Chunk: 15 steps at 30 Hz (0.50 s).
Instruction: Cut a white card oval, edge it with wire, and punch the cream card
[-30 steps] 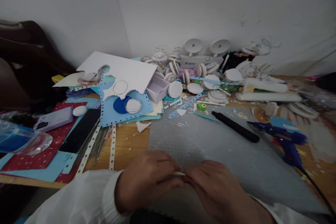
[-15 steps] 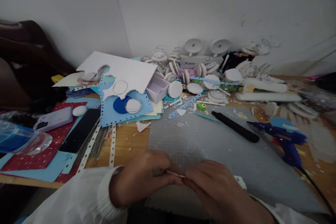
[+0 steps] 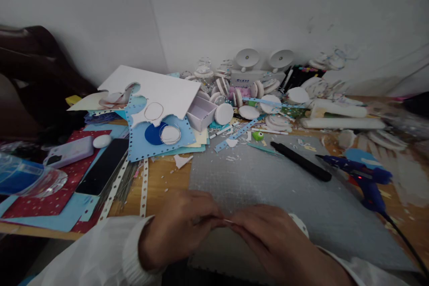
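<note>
The left hand and right hand, fingers curled nearly closed, pinch a thin, pale, flat piece between them, above the near edge of a grey gridded cutting mat. A white piece with a dotted edge shows partly behind the right hand. Farther out lie a black rod-shaped tool and a blue glue gun.

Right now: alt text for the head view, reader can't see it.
Left hand and right hand hold a thin pale piece between them, by the near side of a grey mat on a cluttered wooden table. A black stick-shaped tool and a blue glue gun lie to the right, a dark phone to the left, white discs behind.
</note>
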Available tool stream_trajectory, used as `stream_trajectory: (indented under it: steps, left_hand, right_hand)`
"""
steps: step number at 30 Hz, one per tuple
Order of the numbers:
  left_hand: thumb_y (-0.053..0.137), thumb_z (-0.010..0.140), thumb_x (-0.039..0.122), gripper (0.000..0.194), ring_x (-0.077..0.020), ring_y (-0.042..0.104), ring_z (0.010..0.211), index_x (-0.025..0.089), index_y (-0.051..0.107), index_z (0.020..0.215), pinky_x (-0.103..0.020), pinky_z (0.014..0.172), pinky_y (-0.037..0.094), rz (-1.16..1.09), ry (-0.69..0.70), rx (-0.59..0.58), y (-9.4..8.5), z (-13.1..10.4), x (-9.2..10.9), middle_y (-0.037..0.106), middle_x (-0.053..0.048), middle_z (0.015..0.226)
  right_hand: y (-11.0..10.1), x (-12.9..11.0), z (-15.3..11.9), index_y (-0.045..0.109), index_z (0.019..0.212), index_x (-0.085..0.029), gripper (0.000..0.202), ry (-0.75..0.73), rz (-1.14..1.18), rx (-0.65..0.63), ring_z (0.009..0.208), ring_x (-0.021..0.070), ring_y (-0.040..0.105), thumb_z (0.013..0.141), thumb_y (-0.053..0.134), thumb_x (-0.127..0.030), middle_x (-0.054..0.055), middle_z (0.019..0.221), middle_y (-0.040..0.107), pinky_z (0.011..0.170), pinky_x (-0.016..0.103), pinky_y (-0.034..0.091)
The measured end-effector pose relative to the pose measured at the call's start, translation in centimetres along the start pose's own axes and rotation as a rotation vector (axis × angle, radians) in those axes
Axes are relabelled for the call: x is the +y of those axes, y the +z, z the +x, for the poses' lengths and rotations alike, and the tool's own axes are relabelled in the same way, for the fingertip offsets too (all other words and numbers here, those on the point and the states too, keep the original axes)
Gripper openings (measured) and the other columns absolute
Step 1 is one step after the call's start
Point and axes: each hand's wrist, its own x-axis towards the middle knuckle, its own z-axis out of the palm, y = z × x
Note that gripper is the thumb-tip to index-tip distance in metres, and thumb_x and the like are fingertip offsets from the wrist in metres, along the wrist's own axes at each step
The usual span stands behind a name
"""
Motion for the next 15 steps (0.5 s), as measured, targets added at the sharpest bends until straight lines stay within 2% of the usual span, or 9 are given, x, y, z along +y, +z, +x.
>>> stream_trajectory:
  steps: [3,7,10,15]
  left_hand:
    - [0.065,0.081,0.019,0.012,-0.0108,0.062,0.061,0.016,0.069,0.069,-0.018,0.057,0.046,0.026,-0.02,-0.019,-0.7,0.0,0.1,0.068,-0.001,0.064]
    - [0.064,0.081,0.018,0.011,-0.0097,0.063,0.062,0.018,0.069,0.071,-0.016,0.058,0.045,0.0,-0.014,-0.034,-1.3,-0.1,0.0,0.069,0.001,0.065]
    - [0.065,0.079,0.017,0.009,-0.0096,0.065,0.065,0.018,0.07,0.072,-0.016,0.061,0.047,-0.012,-0.085,-0.024,-2.1,-0.4,-0.5,0.071,0.001,0.069]
    - [0.066,0.079,0.017,0.007,-0.0096,0.067,0.068,0.018,0.07,0.073,-0.015,0.065,0.048,-0.046,-0.131,-0.037,-3.6,-0.8,-1.3,0.072,0.003,0.071]
  right_hand:
    - [-0.1,0.3,-0.3,0.061,0.084,-0.023,0.024,0.073,0.114,-0.06,0.062,0.0137,0.065,0.094,0.04,-0.018,-0.003,0.071,0.069,0.057,0.025,0.044]
    - [-0.1,0.7,-0.9,0.061,0.08,-0.023,0.027,0.085,0.101,-0.101,0.057,0.0122,0.064,0.096,0.04,-0.025,-0.004,0.066,0.068,0.053,0.024,0.038]
    - [-0.5,1.2,-1.3,0.059,0.072,-0.021,0.031,0.126,0.096,-0.118,0.053,0.0112,0.061,0.096,0.041,-0.029,-0.004,0.06,0.065,0.05,0.024,0.036]
    - [-1.5,1.9,-2.1,0.059,0.07,-0.022,0.024,0.239,0.228,-0.16,0.051,0.0077,0.059,0.093,0.05,-0.026,-0.007,0.057,0.062,0.048,0.019,0.037]
